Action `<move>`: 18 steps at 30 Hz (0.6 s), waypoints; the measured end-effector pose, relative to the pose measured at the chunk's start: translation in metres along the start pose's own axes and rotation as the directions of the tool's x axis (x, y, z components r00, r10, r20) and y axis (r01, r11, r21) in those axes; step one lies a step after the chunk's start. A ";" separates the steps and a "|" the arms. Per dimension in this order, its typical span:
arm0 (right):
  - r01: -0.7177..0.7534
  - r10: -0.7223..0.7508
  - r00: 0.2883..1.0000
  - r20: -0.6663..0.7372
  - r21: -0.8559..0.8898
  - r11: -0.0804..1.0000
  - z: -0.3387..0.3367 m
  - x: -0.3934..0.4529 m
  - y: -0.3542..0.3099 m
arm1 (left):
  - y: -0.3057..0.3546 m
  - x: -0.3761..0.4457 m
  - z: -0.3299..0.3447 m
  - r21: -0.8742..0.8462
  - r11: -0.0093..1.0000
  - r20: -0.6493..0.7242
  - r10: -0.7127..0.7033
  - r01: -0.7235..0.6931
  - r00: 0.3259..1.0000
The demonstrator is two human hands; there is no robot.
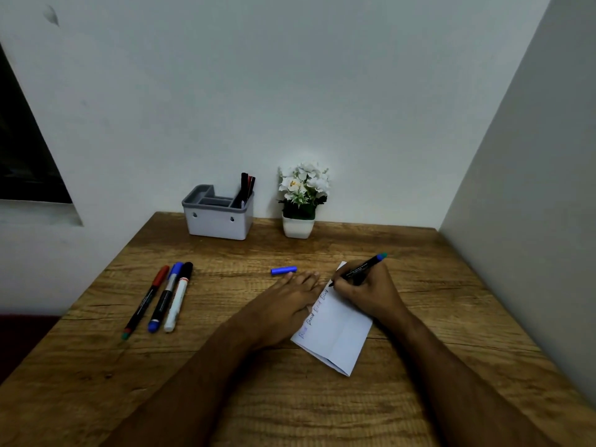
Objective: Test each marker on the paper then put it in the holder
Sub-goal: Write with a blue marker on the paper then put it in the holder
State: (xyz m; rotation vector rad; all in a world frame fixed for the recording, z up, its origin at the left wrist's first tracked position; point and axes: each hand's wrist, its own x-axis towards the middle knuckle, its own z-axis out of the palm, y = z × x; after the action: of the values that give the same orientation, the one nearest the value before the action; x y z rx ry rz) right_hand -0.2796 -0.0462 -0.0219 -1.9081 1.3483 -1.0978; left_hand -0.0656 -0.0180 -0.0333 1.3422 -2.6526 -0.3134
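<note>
My right hand [364,290] grips a black marker [361,267] with a teal end, its tip touching the top left of the white folded paper [338,330]. Blue written words run down the paper's left edge. My left hand [287,301] lies flat, fingers spread, pressing on the paper's left side. A loose blue cap [283,270] lies on the desk just beyond my left fingertips. Three capped markers rest side by side at the left: a red-capped one [146,301], a blue-capped one [165,296] and a white one with a black cap [179,296]. The grey-rimmed white holder [219,221] stands at the back with dark markers [246,188] in its right compartment.
A small white pot of white flowers [301,201] stands right of the holder against the back wall. The wooden desk [225,398] meets a wall on the right side. Its left edge drops off beside the three markers.
</note>
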 end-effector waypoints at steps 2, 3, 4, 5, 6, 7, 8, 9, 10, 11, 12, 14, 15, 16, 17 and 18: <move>-0.005 0.005 1.000 0.001 0.002 1.000 0.000 0.000 0.000 | 0.000 0.000 0.000 -0.001 1.000 0.007 -0.004 0.004 1.000; -0.010 0.010 1.000 0.003 0.000 1.000 0.001 -0.001 0.000 | 0.000 0.000 0.000 -0.004 1.000 0.007 -0.004 0.004 1.000; -0.007 0.007 1.000 0.008 -0.004 1.000 0.001 -0.001 0.000 | 0.000 0.000 0.000 -0.007 1.000 0.002 -0.001 0.001 1.000; 0.003 -0.003 1.000 0.014 -0.013 1.000 0.002 -0.001 -0.001 | 0.000 0.000 0.000 -0.010 1.000 -0.002 0.001 -0.001 1.000; 0.017 -0.017 1.000 0.018 -0.024 1.000 0.002 0.000 -0.001 | 0.000 -0.001 0.000 -0.012 1.000 -0.004 0.001 -0.002 1.000; 0.029 -0.029 0.999 0.017 -0.031 0.999 0.002 0.000 -0.001 | 0.001 -0.001 -0.001 -0.010 1.000 -0.005 0.002 -0.002 1.000; 0.034 -0.034 0.999 0.014 -0.032 0.999 0.002 0.000 -0.001 | 0.001 -0.001 -0.001 -0.005 1.000 -0.003 0.003 -0.003 1.000; 0.035 -0.034 0.999 0.012 -0.033 0.999 0.002 0.001 0.000 | 0.002 -0.001 -0.002 0.002 1.000 0.000 0.003 -0.003 1.000; 0.035 -0.035 0.999 0.013 -0.035 0.999 0.002 0.001 0.000 | 0.003 -0.002 -0.002 0.008 1.000 0.001 0.003 -0.003 1.000; 0.034 -0.033 0.999 0.018 -0.036 0.999 0.002 0.000 0.000 | 0.003 -0.002 -0.002 0.010 1.000 0.001 0.004 -0.004 1.000; 0.028 -0.028 0.999 0.023 -0.034 0.999 0.002 0.000 0.000 | 0.003 -0.002 -0.002 0.009 1.000 -0.001 0.006 -0.006 1.000; 0.014 -0.014 1.000 0.019 -0.033 0.999 0.002 0.001 0.000 | 0.002 -0.002 -0.002 0.006 1.000 -0.005 0.010 -0.010 1.000; 0.013 -0.012 1.000 0.014 -0.035 0.999 0.002 0.001 0.000 | 0.002 -0.002 -0.002 0.003 1.000 -0.006 0.012 -0.012 1.000; 0.018 -0.017 1.000 0.012 -0.039 0.999 0.002 0.002 0.001 | 0.002 -0.002 -0.002 -0.001 1.000 -0.007 0.012 -0.012 1.000; 0.026 -0.026 1.000 0.011 -0.042 0.999 0.002 0.002 0.001 | 0.002 -0.002 -0.001 -0.003 1.000 -0.012 0.013 -0.013 1.000; 0.032 -0.031 0.999 0.011 -0.042 0.999 0.002 0.002 0.001 | 0.001 -0.002 -0.001 -0.003 1.000 -0.017 0.012 -0.012 1.000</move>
State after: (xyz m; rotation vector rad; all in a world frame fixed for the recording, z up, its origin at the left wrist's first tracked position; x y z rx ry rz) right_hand -0.2777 -0.0479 -0.0234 -1.9692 1.3499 -1.0808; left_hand -0.0652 -0.0157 -0.0321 1.3215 -2.6437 -0.3031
